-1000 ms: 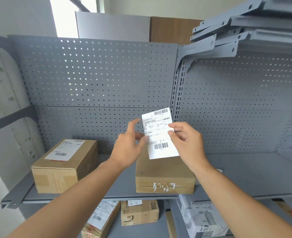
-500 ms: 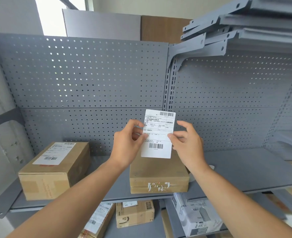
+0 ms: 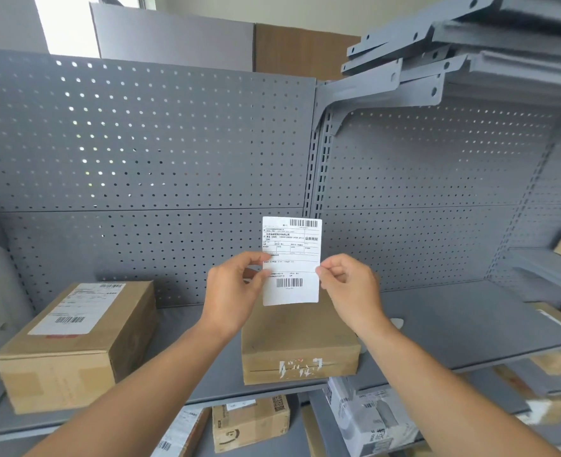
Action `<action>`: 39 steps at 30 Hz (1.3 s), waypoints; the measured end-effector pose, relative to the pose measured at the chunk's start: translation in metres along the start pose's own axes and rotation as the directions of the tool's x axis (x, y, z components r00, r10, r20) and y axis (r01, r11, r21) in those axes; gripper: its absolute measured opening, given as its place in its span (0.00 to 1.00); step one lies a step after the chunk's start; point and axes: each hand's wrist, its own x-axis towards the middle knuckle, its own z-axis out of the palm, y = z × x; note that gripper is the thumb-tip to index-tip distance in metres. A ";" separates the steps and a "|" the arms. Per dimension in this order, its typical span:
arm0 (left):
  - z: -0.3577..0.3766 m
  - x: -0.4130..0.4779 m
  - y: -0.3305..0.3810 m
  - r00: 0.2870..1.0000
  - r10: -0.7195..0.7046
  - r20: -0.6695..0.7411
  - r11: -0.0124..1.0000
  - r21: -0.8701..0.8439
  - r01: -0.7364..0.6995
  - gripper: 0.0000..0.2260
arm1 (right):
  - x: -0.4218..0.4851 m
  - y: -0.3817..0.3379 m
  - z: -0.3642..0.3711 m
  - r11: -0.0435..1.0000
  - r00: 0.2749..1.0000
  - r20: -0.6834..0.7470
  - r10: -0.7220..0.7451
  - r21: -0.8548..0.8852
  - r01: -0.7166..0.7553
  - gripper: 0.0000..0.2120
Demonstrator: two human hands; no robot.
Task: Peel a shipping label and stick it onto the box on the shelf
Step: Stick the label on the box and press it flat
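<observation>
Since a second ago the label (image 3: 291, 260) has swung from a tilt to upright and square, and the left hand (image 3: 234, 293), then loose beside the sheet, has closed on its left edge. Right hand (image 3: 350, 288) pinches the right edge about mid-height. Fingers of both hands are clamped on the label, thumbs toward the printed face.

Label hangs between the two hands, print facing the person, in front of the grey pegboard (image 3: 147, 153). Directly below the fingers, and a little behind them, sits the plain brown box (image 3: 300, 344) on the shelf (image 3: 454, 318); its top carries no label. Off beyond the left hand, well apart, a second box (image 3: 74, 338) already wears one.

The step in hand looks like starting the peel. Best done by working one corner: rub it between thumb and forefinger until the backing lifts, then draw the backing away at a low angle so the sheet stays flat. Keep fingertips off the adhesive, and hold only the margins so the barcodes stay clean.

Hard to make out: whether any backing has separated yet, since the back of the label is hidden. The box's far top edge is covered by the label and hands. Print on the label is too small to read. Lower-shelf parcels are cut off at the frame's bottom.
</observation>
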 end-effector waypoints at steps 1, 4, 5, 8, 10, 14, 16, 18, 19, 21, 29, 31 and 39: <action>0.001 0.000 -0.003 1.000 0.019 -0.002 1.000 0.022 -0.019 0.09 | -0.001 0.001 0.002 0.999 1.000 -0.017 -0.018 -0.029 0.018 0.06; 0.010 0.002 -0.008 0.999 0.033 -0.006 0.998 0.054 -0.033 0.11 | 0.000 0.008 0.005 0.994 0.997 -0.033 -0.063 -0.086 0.060 0.09; 0.013 0.002 -0.009 1.000 0.026 -0.007 0.998 0.050 -0.026 0.12 | 0.001 0.011 0.005 0.995 0.997 -0.032 -0.066 -0.082 0.064 0.09; 0.022 0.004 -0.008 1.000 0.005 -0.009 0.999 0.042 -0.005 0.13 | 0.010 0.020 0.003 0.999 0.999 -0.016 -0.031 0.007 0.031 0.09; 0.028 0.006 -0.006 1.000 -0.010 -0.019 0.999 0.034 0.011 0.13 | 0.019 0.025 0.001 0.996 1.000 0.019 -0.002 0.085 0.000 0.10; 0.035 0.009 -0.008 0.998 -0.042 -0.045 0.998 0.046 0.044 0.14 | 0.033 0.035 0.005 0.987 0.993 0.110 -0.040 0.160 0.022 0.15; 0.037 0.010 -0.015 0.996 -0.067 -0.060 0.996 0.053 0.070 0.13 | 0.038 0.041 0.008 0.990 0.988 0.143 -0.053 0.136 0.033 0.12; 0.039 0.008 -0.023 0.993 -0.107 -0.059 0.993 0.052 0.110 0.12 | 0.039 0.047 0.013 0.994 0.987 0.154 -0.053 0.101 0.038 0.09; 0.039 0.006 -0.028 0.992 -0.119 -0.050 0.991 0.059 0.122 0.11 | 0.038 0.050 0.016 0.996 0.986 0.157 -0.047 0.083 0.035 0.09; 0.040 0.004 -0.036 0.991 -0.133 -0.026 0.987 0.083 0.135 0.10 | 0.034 0.054 0.023 0.999 0.985 0.167 -0.037 0.040 0.031 0.09; 0.035 0.004 -0.062 0.984 -0.166 0.070 0.980 0.121 0.157 0.13 | 0.021 0.062 0.049 0.991 0.988 0.123 -0.098 -0.078 0.109 0.11; 0.034 0.004 -0.066 0.977 -0.182 0.115 0.979 0.119 0.168 0.15 | 0.019 0.065 0.053 0.990 0.988 0.112 -0.103 -0.089 0.113 0.11; 0.042 0.010 -0.086 0.949 -0.209 0.238 0.972 0.154 0.176 0.20 | 0.016 0.084 0.060 0.990 0.992 0.127 -0.011 -0.140 0.029 0.11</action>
